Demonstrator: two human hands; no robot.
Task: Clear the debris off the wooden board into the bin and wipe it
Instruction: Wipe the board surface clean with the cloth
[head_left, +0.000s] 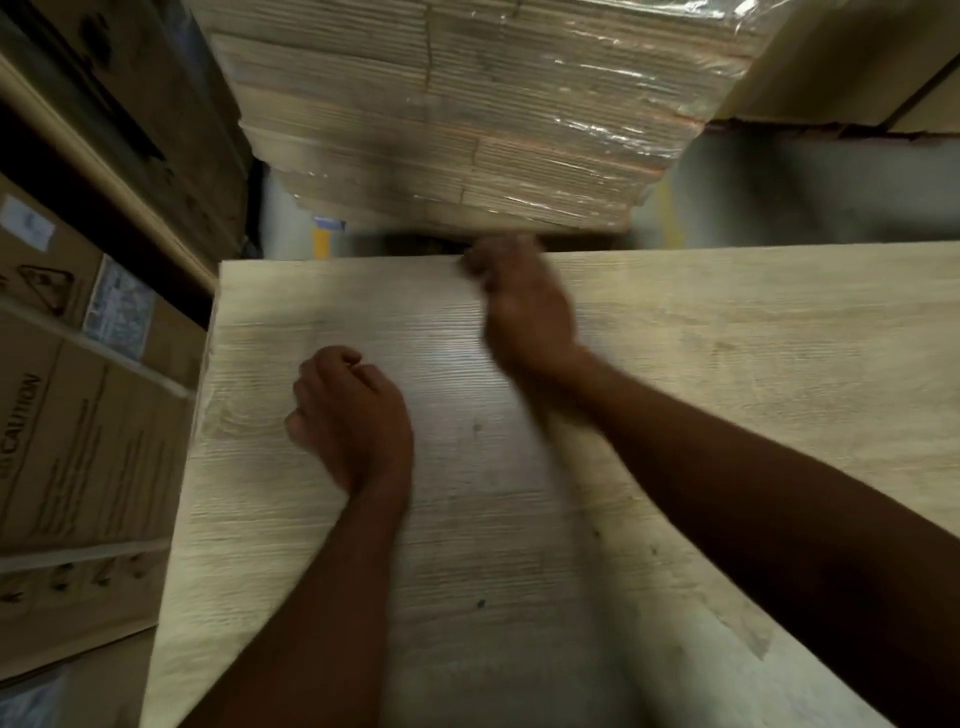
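Two hands are resting on the wooden board (727, 338): left hand (353, 415) curled, right hand (524, 306) blurry at the far edge, grip unclear. Box (78, 457) beside says "CAUTION".

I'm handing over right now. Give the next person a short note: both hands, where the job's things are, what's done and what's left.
Left hand: loosely curled, resting on the wooden board left of centre; nothing visible in it.
Right hand: blurred, at the board's far edge; whether it holds anything is unclear.
Board: mostly bare, with a few small dark specks down the middle. Cartons stand to its left, and a wrapped cardboard stack lies beyond it.
No bin or cloth is in view.
Done: large debris appears gone.
Left: clear the specks into the bin, then wipe.
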